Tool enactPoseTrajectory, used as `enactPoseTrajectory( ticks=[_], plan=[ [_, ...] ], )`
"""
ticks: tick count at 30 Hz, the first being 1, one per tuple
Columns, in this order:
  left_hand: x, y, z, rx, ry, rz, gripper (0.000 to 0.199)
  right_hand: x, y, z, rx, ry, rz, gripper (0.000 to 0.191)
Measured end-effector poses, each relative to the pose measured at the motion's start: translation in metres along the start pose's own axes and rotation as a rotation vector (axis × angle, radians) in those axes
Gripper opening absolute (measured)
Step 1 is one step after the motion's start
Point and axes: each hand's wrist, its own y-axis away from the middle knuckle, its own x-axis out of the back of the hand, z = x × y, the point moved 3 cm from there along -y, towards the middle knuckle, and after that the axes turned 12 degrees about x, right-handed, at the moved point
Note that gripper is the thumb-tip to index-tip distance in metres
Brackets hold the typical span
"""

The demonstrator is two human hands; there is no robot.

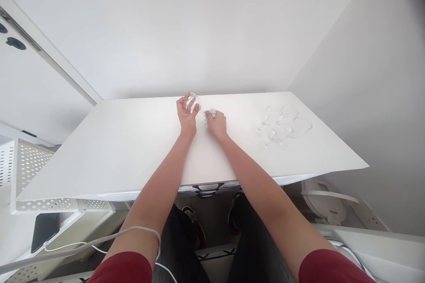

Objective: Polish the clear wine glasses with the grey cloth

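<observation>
A clear, round glass piece [198,102] is held in my left hand [187,111], its fingers curled around the rim. Just to the right, my right hand [218,124] is closed on a crumpled light grey cloth [212,112]. The two hands are close together but apart, over the back middle of the white table [133,141]. Several clear glasses [280,130] stand in a cluster on the table's right side; their exact shapes are hard to make out.
White walls [199,31] rise behind and to the right. A perforated white rack [33,159] and a dark phone [45,230] are at the lower left. A white cable [99,239] crosses my left arm. A white appliance [325,203] sits below the table at right.
</observation>
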Motion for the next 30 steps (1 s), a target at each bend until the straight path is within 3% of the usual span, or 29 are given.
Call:
enactPoseTrajectory(
  ticks=[2, 5, 8, 10, 11, 14, 20, 26, 30],
  plan=[
    [-0.001, 0.0, 0.0, -0.006, -0.016, 0.007, 0.058, 0.004, 0.003, -0.006, -0.051, 0.171, 0.087, 0.033],
    [0.0, 0.0, 0.0, -0.028, -0.011, 0.015, 0.063, 0.006, 0.006, -0.017, -0.049, 0.244, 0.116, 0.034],
    [0.003, -0.002, 0.0, -0.042, 0.002, 0.051, 0.069, 0.008, 0.008, -0.026, 0.052, 0.274, 0.15, 0.029],
    [0.005, -0.004, -0.001, -0.039, -0.005, 0.071, 0.07, 0.007, 0.01, -0.031, 0.163, 0.278, 0.142, 0.013],
    [0.006, -0.005, -0.002, -0.033, -0.013, 0.076, 0.069, 0.006, 0.012, -0.033, 0.222, 0.277, 0.115, 0.012],
    [0.006, -0.005, -0.003, -0.019, -0.03, 0.068, 0.068, -0.001, 0.019, -0.038, 0.343, 0.329, -0.038, 0.039],
    [0.005, -0.002, -0.002, -0.005, -0.043, 0.035, 0.062, -0.013, 0.031, -0.043, 0.364, 0.504, -0.376, 0.041],
    [-0.004, 0.001, -0.003, 0.042, -0.12, -0.12, 0.064, -0.016, 0.042, -0.051, 0.332, 0.741, -0.459, 0.017],
    [-0.013, 0.005, -0.004, 0.097, -0.114, -0.287, 0.069, -0.007, 0.058, -0.054, 0.299, 0.805, -0.49, 0.018]
  ],
)
